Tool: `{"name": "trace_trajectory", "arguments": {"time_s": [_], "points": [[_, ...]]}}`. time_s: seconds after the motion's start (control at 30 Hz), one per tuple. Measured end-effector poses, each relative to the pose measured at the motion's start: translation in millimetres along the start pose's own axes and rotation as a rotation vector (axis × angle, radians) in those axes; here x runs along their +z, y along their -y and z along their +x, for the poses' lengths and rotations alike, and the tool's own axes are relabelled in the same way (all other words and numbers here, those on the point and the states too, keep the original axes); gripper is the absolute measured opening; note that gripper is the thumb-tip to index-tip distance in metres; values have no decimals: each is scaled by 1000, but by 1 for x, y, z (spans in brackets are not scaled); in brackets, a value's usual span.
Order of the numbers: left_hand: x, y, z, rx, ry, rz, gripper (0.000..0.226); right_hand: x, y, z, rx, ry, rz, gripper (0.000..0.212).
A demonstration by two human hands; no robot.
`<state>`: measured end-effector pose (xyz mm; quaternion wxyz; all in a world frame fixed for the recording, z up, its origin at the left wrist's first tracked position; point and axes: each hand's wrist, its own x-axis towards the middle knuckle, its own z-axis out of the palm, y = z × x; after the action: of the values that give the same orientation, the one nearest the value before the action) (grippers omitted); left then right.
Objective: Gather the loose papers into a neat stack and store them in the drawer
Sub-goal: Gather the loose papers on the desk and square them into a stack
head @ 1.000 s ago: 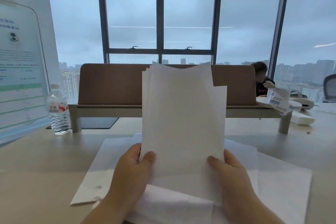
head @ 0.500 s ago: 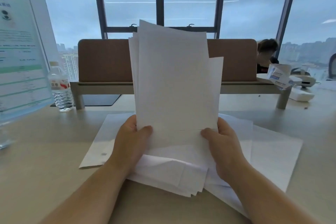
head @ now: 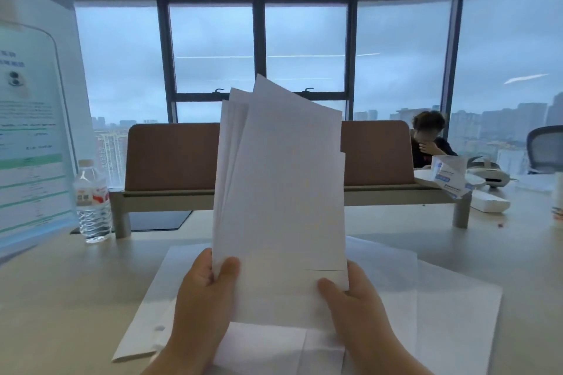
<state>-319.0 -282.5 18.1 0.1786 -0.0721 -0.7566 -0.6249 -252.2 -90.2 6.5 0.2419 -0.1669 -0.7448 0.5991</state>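
I hold a bundle of white papers (head: 280,192) upright in front of me, its top edges fanned and uneven. My left hand (head: 204,298) grips the bundle's lower left edge, thumb on the front sheet. My right hand (head: 353,304) grips the lower right edge, thumb on the front too. More loose white sheets (head: 451,307) lie spread flat on the beige desk (head: 61,298) under and around my hands. No drawer is in view.
A water bottle (head: 93,204) stands at the left beside a standing acrylic sign (head: 30,137). A brown divider on a shelf (head: 170,155) crosses the desk behind the papers. A person (head: 426,143) sits beyond it at the right, near white boxes (head: 451,173).
The view has tilted upward. The bundle's bottom edge has lifted off the sheets on the desk, and its top sheets have fanned out further, leaning right.
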Motion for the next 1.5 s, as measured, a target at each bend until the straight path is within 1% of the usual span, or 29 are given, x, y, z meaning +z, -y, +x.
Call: {"name": "trace_trajectory", "arguments": {"time_s": [0.17, 0.57, 1.07, 1.5], "points": [[2, 1, 0, -3, -8, -13, 14, -1, 0, 0, -23, -3, -22, 19], [3, 5, 3, 27, -3, -13, 16, -1, -2, 0, -2, -12, -1, 17], [3, 8, 5, 57, 5, -9, 16, -2, -2, -2, 5, 2, 14, 18], [3, 6, 4, 47, 16, -40, 15, -2, -2, -2, 0, 8, 27, 20]]}}
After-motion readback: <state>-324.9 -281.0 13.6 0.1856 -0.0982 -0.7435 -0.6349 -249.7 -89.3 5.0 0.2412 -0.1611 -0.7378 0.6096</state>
